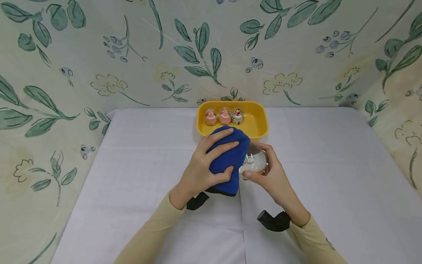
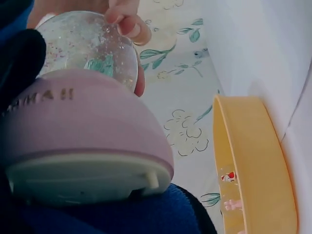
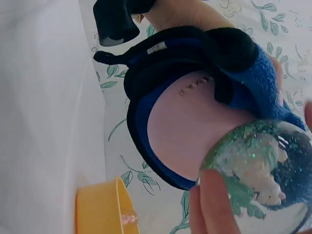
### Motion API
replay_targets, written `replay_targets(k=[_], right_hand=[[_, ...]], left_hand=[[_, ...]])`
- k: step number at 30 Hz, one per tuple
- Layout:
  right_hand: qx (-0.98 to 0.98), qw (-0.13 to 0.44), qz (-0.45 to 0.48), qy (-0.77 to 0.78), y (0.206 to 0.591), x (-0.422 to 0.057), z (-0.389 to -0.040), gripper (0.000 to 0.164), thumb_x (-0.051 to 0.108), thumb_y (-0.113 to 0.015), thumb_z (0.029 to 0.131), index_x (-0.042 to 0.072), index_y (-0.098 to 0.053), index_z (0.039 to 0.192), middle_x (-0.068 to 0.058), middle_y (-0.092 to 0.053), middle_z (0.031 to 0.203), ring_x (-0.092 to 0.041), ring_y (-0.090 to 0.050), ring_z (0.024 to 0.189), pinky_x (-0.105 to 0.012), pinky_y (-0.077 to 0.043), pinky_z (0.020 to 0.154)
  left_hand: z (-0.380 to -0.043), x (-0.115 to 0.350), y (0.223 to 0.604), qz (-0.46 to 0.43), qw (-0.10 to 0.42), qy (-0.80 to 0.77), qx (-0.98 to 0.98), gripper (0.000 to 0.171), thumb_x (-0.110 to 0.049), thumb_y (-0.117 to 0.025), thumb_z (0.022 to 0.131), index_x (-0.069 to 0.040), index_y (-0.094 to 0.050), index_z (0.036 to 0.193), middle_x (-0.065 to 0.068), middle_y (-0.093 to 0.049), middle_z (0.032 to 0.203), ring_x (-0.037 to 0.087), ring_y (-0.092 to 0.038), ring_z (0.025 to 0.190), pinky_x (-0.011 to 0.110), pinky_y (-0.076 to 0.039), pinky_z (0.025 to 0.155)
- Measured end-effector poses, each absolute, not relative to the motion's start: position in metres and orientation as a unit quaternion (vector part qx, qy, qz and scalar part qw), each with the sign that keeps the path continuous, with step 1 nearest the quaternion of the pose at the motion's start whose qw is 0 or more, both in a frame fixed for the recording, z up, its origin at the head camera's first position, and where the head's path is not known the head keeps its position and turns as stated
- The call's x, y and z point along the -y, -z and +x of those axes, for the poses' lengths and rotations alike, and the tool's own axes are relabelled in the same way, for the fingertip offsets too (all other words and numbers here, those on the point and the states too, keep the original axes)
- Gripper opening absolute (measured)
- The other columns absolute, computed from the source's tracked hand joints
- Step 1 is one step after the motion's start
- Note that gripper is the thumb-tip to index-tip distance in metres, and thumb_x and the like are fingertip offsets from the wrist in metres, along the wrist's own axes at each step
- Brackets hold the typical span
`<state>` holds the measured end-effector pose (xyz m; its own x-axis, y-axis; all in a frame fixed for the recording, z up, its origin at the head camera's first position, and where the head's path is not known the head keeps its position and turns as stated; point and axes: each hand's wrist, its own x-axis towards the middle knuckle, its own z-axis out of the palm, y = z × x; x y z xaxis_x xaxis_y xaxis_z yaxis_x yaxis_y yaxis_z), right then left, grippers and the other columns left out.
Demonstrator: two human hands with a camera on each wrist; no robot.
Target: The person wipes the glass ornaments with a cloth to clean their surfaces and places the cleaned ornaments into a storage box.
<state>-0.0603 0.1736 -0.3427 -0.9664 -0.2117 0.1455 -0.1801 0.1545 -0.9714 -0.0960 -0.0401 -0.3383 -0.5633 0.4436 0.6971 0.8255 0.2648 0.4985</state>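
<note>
My left hand (image 1: 201,168) grips a blue cloth (image 1: 227,157) with black edging, fingers spread across it. Wrapped in the cloth is the pink base (image 2: 87,117) of a snow globe (image 1: 255,161), with lettering on its side and a pale underside. On the right, my right hand (image 1: 275,179) holds the clear dome (image 3: 292,214) between thumb and fingers. Glitter and a white and green figure show inside the dome. The globe lies tipped sideways in the hands, its base toward the left, just in front of the yellow tray (image 1: 258,123).
Inside the tray, along its left half, stand two pink figurines (image 1: 225,116) and a white one with a red top (image 1: 237,117). A white cloth (image 1: 141,157) covers the table. Behind it hangs a leaf-patterned curtain (image 1: 132,80). Black devices (image 1: 273,221) sit at both wrists.
</note>
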Motion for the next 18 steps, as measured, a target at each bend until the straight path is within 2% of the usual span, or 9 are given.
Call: replay_targets(k=[2,4,7,10,11,14,18], right_hand=[[-0.769,0.011,-0.17,0.616,0.343,-0.176,-0.059,0.087,0.0,-0.075,0.078,0.013,-0.026,0.148,-0.014,-0.03,0.144,-0.034,-0.051,0.106,-0.029,-0.056,0.073],[-0.786,-0.016,-0.217,0.579,0.343,-0.178,-0.059,0.098,-0.003,-0.08,0.072,0.016,-0.024,0.15,-0.014,-0.031,0.145,-0.033,-0.054,0.104,-0.031,-0.057,0.07],[-0.824,-0.105,-0.271,0.487,0.344,-0.181,-0.061,0.09,0.024,-0.083,0.075,0.012,-0.03,0.147,-0.016,-0.043,0.14,-0.028,-0.057,0.102,-0.031,-0.057,0.066],[-0.833,-0.173,-0.31,0.425,0.344,-0.184,-0.065,0.09,0.054,-0.074,0.075,0.005,-0.037,0.14,-0.016,-0.047,0.137,-0.025,-0.051,0.111,-0.029,-0.053,0.082],[-0.828,-0.191,-0.324,0.417,0.345,-0.184,-0.067,0.09,0.06,-0.068,0.076,0.002,-0.038,0.138,-0.017,-0.047,0.136,-0.025,-0.05,0.112,-0.027,-0.05,0.087],[-0.795,-0.227,-0.361,0.431,0.349,-0.183,-0.071,0.089,0.057,-0.071,0.076,-0.005,-0.041,0.132,-0.021,-0.049,0.13,-0.025,-0.048,0.115,-0.024,-0.041,0.099],[-0.776,-0.256,-0.34,0.466,0.359,-0.179,-0.07,0.086,0.053,-0.072,0.078,-0.01,-0.042,0.128,-0.024,-0.052,0.124,-0.022,-0.055,0.101,-0.017,-0.047,0.087]], left_hand=[[-0.098,0.043,0.337,-0.407,0.204,0.469,0.757,0.047,-0.018,-0.068,0.079,-0.005,-0.061,0.124,0.009,-0.04,0.145,0.027,-0.037,0.132,0.041,-0.04,0.103],[-0.1,0.046,0.335,-0.404,0.197,0.489,0.748,0.046,-0.02,-0.066,0.08,-0.004,-0.061,0.123,0.009,-0.041,0.145,0.027,-0.037,0.132,0.042,-0.041,0.102],[-0.101,0.047,0.332,-0.407,0.188,0.509,0.735,0.046,-0.022,-0.064,0.081,-0.004,-0.062,0.123,0.009,-0.041,0.145,0.026,-0.039,0.131,0.042,-0.042,0.101],[-0.099,0.045,0.331,-0.416,0.177,0.518,0.726,0.045,-0.021,-0.063,0.081,-0.003,-0.061,0.123,0.01,-0.041,0.145,0.027,-0.04,0.13,0.042,-0.042,0.101],[-0.098,0.045,0.332,-0.419,0.173,0.521,0.724,0.045,-0.02,-0.063,0.082,-0.003,-0.061,0.123,0.01,-0.041,0.145,0.027,-0.04,0.13,0.042,-0.042,0.101],[-0.095,0.042,0.335,-0.422,0.168,0.521,0.723,0.045,-0.018,-0.063,0.082,-0.002,-0.06,0.124,0.011,-0.041,0.145,0.027,-0.039,0.131,0.042,-0.041,0.102],[-0.093,0.037,0.339,-0.422,0.193,0.491,0.738,0.046,-0.017,-0.064,0.081,-0.004,-0.06,0.124,0.01,-0.041,0.145,0.027,-0.037,0.132,0.042,-0.038,0.104]])
